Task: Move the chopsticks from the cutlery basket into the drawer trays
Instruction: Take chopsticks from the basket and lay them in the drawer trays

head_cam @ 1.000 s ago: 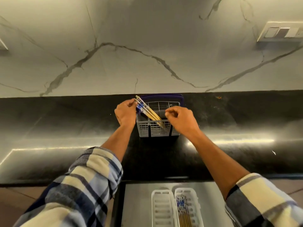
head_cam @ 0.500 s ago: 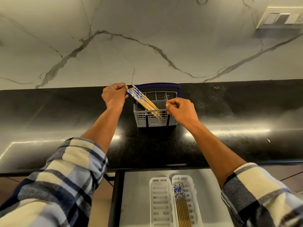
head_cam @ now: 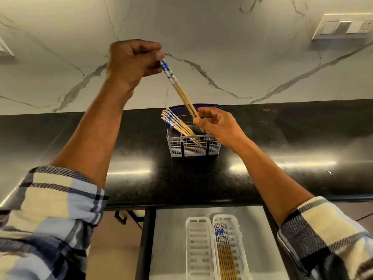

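The chopsticks [head_cam: 182,93] pulled clear are pale wood with blue-and-white patterned tops; there seem to be two, held close together and slanting down to the right. The left hand [head_cam: 134,60] pinches their patterned tops between curled fingers [head_cam: 155,49] and thumb, high in front of the marble wall [head_cam: 242,57]. Their thin ends pass between the thumb and loosely curled fingers of the right hand [head_cam: 217,123], which hovers just above the cutlery basket [head_cam: 192,146]; whether it really pinches them I cannot tell. Below and left of those fingers, a bundle of like chopsticks [head_cam: 177,126] leans in the basket, tops to the left, on the black tabletop [head_cam: 80,142]. Nearer the person, the open drawer [head_cam: 169,249] holds two white trays: the left tray [head_cam: 198,249] shows only slots, the right tray [head_cam: 239,249] has chopsticks lying lengthwise. Half a second ago the left hand was down beside the basket's rim with the whole bundle at its fingers; now it has risen well above, taking these away from the rest.
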Tool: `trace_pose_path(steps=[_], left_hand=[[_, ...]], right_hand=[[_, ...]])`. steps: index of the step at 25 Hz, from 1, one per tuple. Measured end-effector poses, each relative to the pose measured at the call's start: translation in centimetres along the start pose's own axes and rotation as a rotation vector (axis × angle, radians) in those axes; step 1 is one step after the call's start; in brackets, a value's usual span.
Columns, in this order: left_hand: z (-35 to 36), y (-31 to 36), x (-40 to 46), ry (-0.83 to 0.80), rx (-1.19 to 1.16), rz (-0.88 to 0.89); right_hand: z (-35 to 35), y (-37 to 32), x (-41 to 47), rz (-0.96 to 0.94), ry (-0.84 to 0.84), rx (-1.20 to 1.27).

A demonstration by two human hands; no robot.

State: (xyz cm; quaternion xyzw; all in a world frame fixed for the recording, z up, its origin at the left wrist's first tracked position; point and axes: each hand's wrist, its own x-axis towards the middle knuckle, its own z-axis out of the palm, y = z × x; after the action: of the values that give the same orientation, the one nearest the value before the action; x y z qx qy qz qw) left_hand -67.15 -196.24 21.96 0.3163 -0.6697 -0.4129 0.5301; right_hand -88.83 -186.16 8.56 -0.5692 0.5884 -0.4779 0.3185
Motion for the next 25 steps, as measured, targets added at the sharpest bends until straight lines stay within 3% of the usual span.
trace_pose_path(steps=[4,13,18,25], left_hand=[[2.5,0.9,-1.7,-0.119,-0.034,-0.042],[4.8,1.2,-2.3,-0.235,-0.029,-0.126],[5.8,1.1,-2.7,-0.276,-0.031,-0.134],[6.0,-0.1,-3.4,-0.318,-0.047,-0.215]], right_hand=[[0.2,-0.8,-1.1,-0.091,-0.026,0.158],[-1.1,1.7,-5.0,0.057,-0.106,0.244],[-1.6,2.0,-6.6,0.050,-0.071,0.436],[-2.2,2.2,-7.8,0.152,-0.285,0.435]])
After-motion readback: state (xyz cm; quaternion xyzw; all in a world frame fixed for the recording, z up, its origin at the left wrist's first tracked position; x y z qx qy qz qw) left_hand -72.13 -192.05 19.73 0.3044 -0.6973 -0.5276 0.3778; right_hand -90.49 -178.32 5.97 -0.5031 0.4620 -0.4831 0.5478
